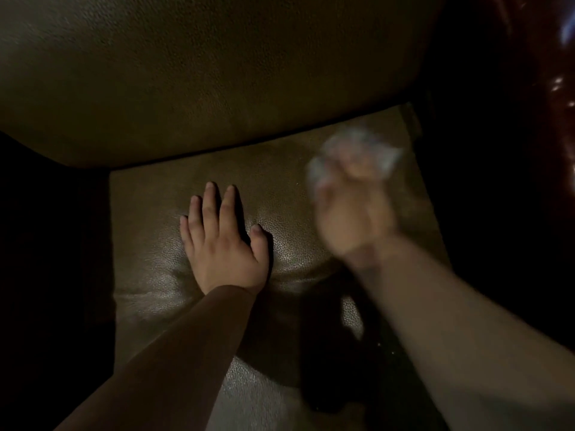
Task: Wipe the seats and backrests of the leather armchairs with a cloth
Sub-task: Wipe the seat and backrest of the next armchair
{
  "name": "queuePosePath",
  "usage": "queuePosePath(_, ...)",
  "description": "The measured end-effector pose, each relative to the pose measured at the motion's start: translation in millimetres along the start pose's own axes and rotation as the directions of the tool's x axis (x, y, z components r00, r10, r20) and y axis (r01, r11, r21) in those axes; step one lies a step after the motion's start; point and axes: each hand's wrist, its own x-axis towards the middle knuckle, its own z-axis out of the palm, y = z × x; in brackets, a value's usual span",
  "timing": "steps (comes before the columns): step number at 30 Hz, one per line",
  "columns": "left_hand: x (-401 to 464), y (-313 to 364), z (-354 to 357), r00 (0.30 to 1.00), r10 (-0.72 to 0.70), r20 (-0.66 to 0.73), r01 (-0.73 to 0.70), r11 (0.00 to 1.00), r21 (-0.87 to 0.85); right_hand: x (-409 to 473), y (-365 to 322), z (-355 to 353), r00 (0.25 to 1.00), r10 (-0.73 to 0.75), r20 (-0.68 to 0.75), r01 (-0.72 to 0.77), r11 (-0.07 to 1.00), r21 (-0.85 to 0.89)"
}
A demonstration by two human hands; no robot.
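A brown leather armchair fills the view, its seat cushion [280, 194] below and its backrest [217, 73] above. My left hand [222, 244] lies flat on the seat's left half, fingers straight and slightly spread. My right hand [354, 213], blurred by motion, grips a pale crumpled cloth [357, 150] near the seat's back right corner. The cloth bunches out above the fingers, close to the seam between seat and backrest.
Dark armrests flank the seat at left [56, 244] and right [497, 181]. A glossy reddish-brown surface [557, 88] shows at the far right edge. The room is dim.
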Motion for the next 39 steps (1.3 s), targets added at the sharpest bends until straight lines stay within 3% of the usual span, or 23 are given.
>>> queuePosePath(2,-0.5,-1.7,-0.7,1.0,0.004,0.001,-0.004,1.0,-0.006,-39.9,-32.5,6.6,0.938,-0.322,0.129,0.318,0.947,0.052)
queuePosePath(4,-0.4,-2.4,-0.8,1.0,0.007,-0.003,-0.007,1.0,0.004,-55.2,-18.9,4.7,0.925,-0.366,0.107,0.358,0.93,0.085)
queuePosePath(5,-0.6,-1.9,-0.9,1.0,0.005,-0.006,-0.005,1.0,0.008,-54.2,0.0,5.0,0.952,-0.303,0.05,0.299,0.952,0.068)
queuePosePath(7,-0.5,-0.4,0.2,1.0,0.007,-0.008,-0.007,1.0,0.008,-42.5,49.2,-0.9,1.0,0.011,-0.009,-0.01,0.999,0.052)
queuePosePath(9,-0.8,-1.1,2.1,1.0,0.012,-0.014,-0.012,1.0,0.008,-32.6,73.5,-9.6,0.959,0.279,-0.048,-0.273,0.957,0.096)
queuePosePath(10,-1.2,-2.2,2.9,1.0,0.014,-0.017,-0.014,1.0,0.008,-34.1,70.3,-6.6,0.948,0.313,-0.067,-0.304,0.946,0.115)
queuePosePath(11,-1.2,-2.6,3.2,1.0,0.017,-0.018,-0.017,1.0,0.01,-41.7,60.0,-0.4,0.96,0.27,-0.073,-0.261,0.959,0.114)
queuePosePath(13,-1.2,-2.2,2.5,1.0,0.021,-0.016,-0.021,1.0,0.007,-68.5,28.1,7.8,1.0,-0.016,-0.019,0.018,0.995,0.1)
queuePosePath(15,-1.0,-1.9,1.3,1.0,0.025,-0.019,-0.025,1.0,-0.005,-97.6,4.6,10.9,0.954,-0.29,0.079,0.284,0.955,0.082)
queuePosePath(18,-1.5,-3.1,1.8,0.999,0.037,-0.031,-0.038,0.999,-0.016,-109.1,20.8,-4.1,0.925,-0.373,0.074,0.368,0.927,0.075)
queuePosePath(19,-1.9,-3.4,2.0,0.999,0.038,-0.033,-0.038,0.999,-0.019,-107.2,35.4,-7.7,0.958,-0.286,0.029,0.284,0.957,0.065)
queuePosePath(21,-2.2,-4.0,1.2,0.999,0.034,-0.031,-0.035,0.999,-0.029,-95.6,65.8,-16.5,0.995,0.06,-0.083,-0.049,0.991,0.122)
queuePosePath(23,-2.4,-3.9,-2.2,0.999,0.033,-0.017,-0.034,0.999,-0.04,-91.9,65.0,-16.1,0.93,0.359,-0.075,-0.342,0.922,0.181)
queuePosePath(24,-2.5,-3.7,-4.6,0.999,0.034,-0.007,-0.035,0.998,-0.044,-97.7,52.1,-9.1,0.918,0.387,-0.087,-0.371,0.915,0.157)
queuePosePath(25,-2.3,-3.3,-8.2,0.999,0.036,0.002,-0.036,0.998,-0.046,-108.3,35.0,-2.3,0.937,0.334,-0.106,-0.322,0.94,0.116)
queuePosePath(27,-1.0,-2.2,-16.4,0.998,0.045,0.032,-0.043,0.998,-0.045,-138.4,1.8,5.2,0.997,0.054,-0.051,-0.048,0.993,0.105)
queuePosePath(29,-0.3,-2.6,-25.4,0.994,0.065,0.092,-0.061,0.997,-0.042,-164.4,-6.5,1.6,0.977,-0.19,0.095,0.178,0.977,0.119)
queuePosePath(31,-2.8,-6.9,-35.0,0.978,0.138,0.157,-0.133,0.99,-0.039,-165.5,18.5,-12.4,0.933,-0.325,0.154,0.33,0.944,-0.003)
queuePosePath(32,-6.3,-10.0,-38.8,0.963,0.192,0.189,-0.188,0.981,-0.035,-161.1,38.3,-15.8,0.945,-0.298,0.135,0.308,0.95,-0.058)
queuePosePath(34,-15.8,-18.3,-44.6,0.931,0.28,0.235,-0.281,0.959,-0.03,-146.4,69.1,-27.6,0.995,0.032,0.095,-0.027,0.998,-0.051)
queuePosePath(36,-25.5,-24.5,-49.5,0.917,0.311,0.248,-0.312,0.949,-0.035,-137.8,64.3,-30.1,0.952,0.283,0.118,-0.29,0.956,0.052)
queuePosePath(38,-34.1,-25.8,-53.3,0.918,0.302,0.258,-0.303,0.952,-0.039,-154.2,30.9,-14.7,0.958,0.285,0.043,-0.287,0.956,0.062)
queuePosePath(39,-38.3,-25.3,-55.5,0.918,0.293,0.269,-0.294,0.955,-0.036,-171.1,11.0,-6.9,0.985,0.172,0.011,-0.172,0.984,0.049)
